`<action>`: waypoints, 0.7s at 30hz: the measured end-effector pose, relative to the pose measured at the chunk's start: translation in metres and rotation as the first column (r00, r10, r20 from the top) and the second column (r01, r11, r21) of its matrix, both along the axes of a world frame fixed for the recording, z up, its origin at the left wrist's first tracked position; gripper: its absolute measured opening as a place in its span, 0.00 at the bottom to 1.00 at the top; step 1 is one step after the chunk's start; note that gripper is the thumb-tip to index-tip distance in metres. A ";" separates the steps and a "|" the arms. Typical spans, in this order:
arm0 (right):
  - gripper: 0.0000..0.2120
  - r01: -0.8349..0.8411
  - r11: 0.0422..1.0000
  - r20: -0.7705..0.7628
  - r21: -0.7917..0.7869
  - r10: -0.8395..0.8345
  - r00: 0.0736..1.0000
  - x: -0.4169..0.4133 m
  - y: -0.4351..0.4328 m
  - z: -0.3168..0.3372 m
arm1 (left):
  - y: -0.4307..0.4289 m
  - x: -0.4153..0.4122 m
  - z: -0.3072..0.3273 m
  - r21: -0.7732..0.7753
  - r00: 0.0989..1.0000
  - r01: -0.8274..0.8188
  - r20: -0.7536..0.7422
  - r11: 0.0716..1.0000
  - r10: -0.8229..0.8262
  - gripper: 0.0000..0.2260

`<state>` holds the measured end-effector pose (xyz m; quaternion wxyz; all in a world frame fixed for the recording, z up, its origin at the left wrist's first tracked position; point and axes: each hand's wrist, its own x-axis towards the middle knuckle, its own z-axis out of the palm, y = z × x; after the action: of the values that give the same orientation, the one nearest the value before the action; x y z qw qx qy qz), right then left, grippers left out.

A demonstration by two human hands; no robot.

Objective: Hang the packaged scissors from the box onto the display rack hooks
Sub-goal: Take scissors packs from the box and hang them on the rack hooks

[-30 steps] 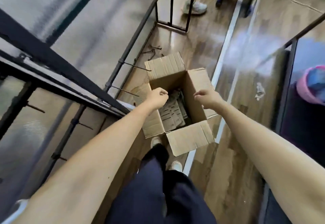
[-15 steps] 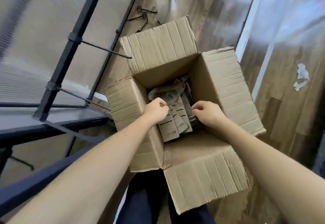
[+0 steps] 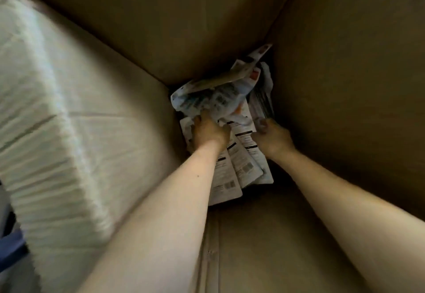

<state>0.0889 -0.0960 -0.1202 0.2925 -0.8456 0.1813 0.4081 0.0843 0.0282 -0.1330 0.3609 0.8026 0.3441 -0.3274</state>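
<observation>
Left hand [image 3: 210,131], deep in the box [image 3: 345,85], grips packs [image 3: 243,166]. Right hand [image 3: 272,138] apparently pinches one; view blurred.

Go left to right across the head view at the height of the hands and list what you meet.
Pale box flap → left hand → packaged scissors showing between the hands → right hand → right box wall.

Reaching down, the left hand [image 3: 210,131] and right hand [image 3: 272,137] both seem curled.
</observation>
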 end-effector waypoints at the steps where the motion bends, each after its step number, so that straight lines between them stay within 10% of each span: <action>1: 0.20 -0.002 1.000 -0.026 0.012 0.002 1.000 -0.004 -0.002 -0.010 | -0.005 -0.001 -0.008 -0.018 1.000 0.003 0.012 1.000 -0.003 0.30; 9: 0.13 -0.043 0.997 0.020 0.069 0.042 0.999 -0.013 -0.003 -0.019 | -0.003 0.009 -0.011 0.167 0.975 0.206 0.048 0.964 -0.217 0.19; 21: 0.08 0.223 0.944 0.331 0.244 -0.297 0.896 -0.021 -0.010 0.171 | -0.024 0.009 0.189 -0.033 0.907 0.043 0.421 0.999 -0.025 0.09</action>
<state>0.0681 -0.1063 0.0511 0.4565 -0.8405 0.1942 0.2179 0.0937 0.0043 0.0560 0.4375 0.8524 0.2373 -0.1603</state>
